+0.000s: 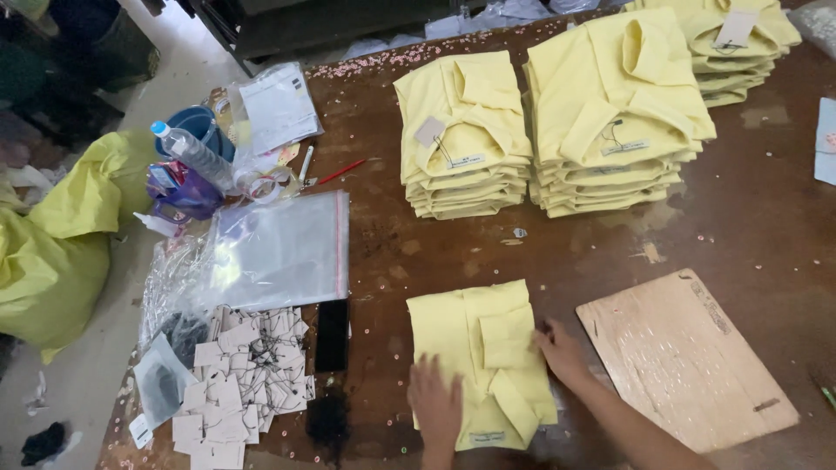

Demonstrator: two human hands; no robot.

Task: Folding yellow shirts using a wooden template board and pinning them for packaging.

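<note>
Brown worktable (749, 226): folded yellow shirt (482, 361) at six o'clock, left hand (435, 405) flat on it, fingers spread; right hand (562, 351) open, pressing its three o'clock edge. Shirt stacks (557, 130) at twelve.

bare table (435, 248) lies open just beyond the folded yellow shirt (479, 361), up to the two shirt stacks (549, 130); left of the shirt a black phone (332, 335) and paper tags (244, 383) crowd in; right of it a wooden board (688, 361) blocks
</note>
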